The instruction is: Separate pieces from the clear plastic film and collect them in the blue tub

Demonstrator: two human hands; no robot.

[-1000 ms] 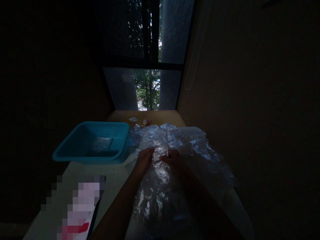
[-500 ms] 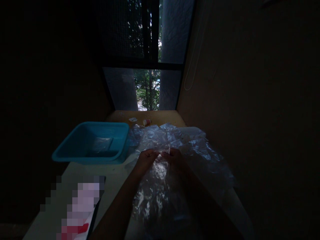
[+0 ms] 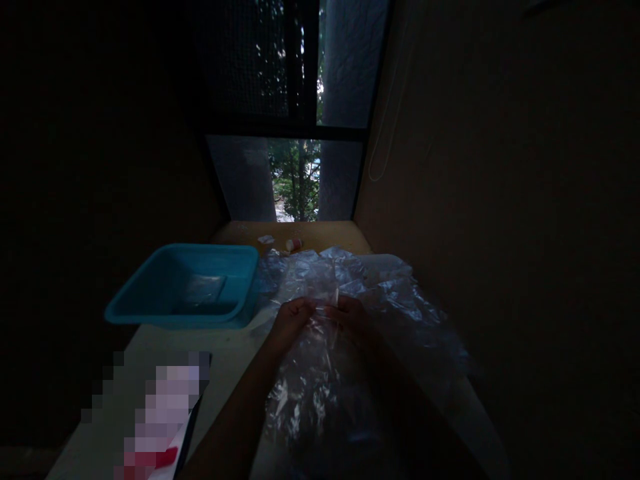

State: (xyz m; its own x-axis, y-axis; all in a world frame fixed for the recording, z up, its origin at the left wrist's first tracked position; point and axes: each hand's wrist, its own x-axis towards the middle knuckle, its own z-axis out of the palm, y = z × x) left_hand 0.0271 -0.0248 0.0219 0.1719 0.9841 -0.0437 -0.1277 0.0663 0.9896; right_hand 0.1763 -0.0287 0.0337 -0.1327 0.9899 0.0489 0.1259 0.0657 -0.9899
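Note:
In the head view, my left hand [image 3: 296, 313] and my right hand [image 3: 347, 313] meet near the middle of the table, both closed. Between them they pinch the edge of a clear plastic bag [image 3: 324, 327]. More crumpled clear plastic [image 3: 305, 413] spreads below, between my forearms. A heap of clear plastic bags [image 3: 405, 297] lies just beyond and to the right of my hands. Dim light hides the finer detail of the fingertips.
A blue basin [image 3: 245, 293] stands at the left, with a flat clear plastic packet [image 3: 203, 290] inside. Nearer on the table [image 3: 230, 360] lies a partly blurred flat item [image 3: 173, 413]. A small red-and-white cylinder [image 3: 294, 245] rests on the sill [image 3: 340, 233] below the window.
My fingers have shifted slightly at the bag's edge, and the plastic just below them catches less light. The basin and the heap of bags stay in place.

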